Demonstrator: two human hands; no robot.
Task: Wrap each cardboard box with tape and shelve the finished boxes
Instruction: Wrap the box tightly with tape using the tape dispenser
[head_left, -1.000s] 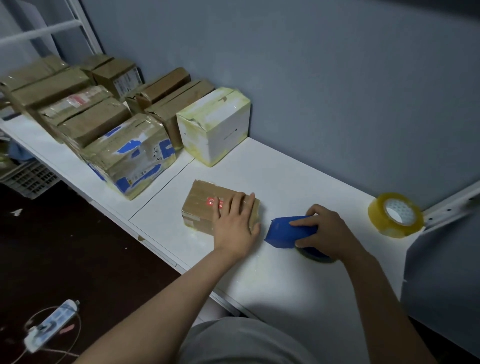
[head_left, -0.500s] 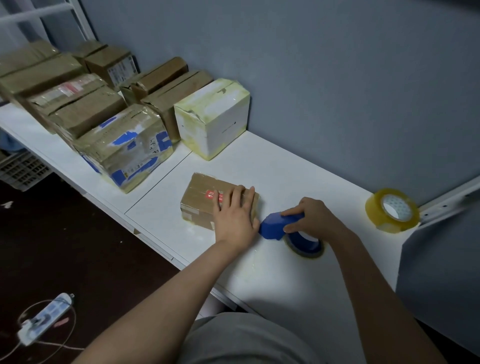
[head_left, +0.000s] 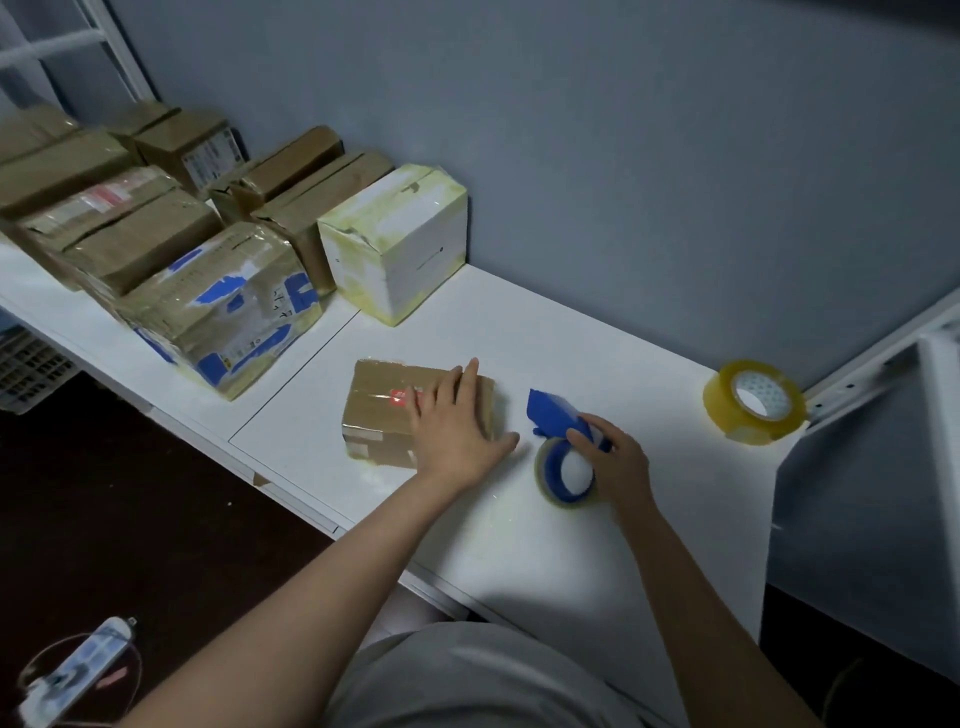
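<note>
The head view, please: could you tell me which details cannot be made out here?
- Small brown box: right part of top hidden under the left hand.
- Blue tape dispenser: handle covered by the right hand.
- White label on a rear box: print too small.

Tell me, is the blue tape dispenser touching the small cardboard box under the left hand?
Apart. The head view shows a strip of bare white table between the blue tape dispenser and the small cardboard box.

Left hand presses box; right hand grips dispenser.
</note>
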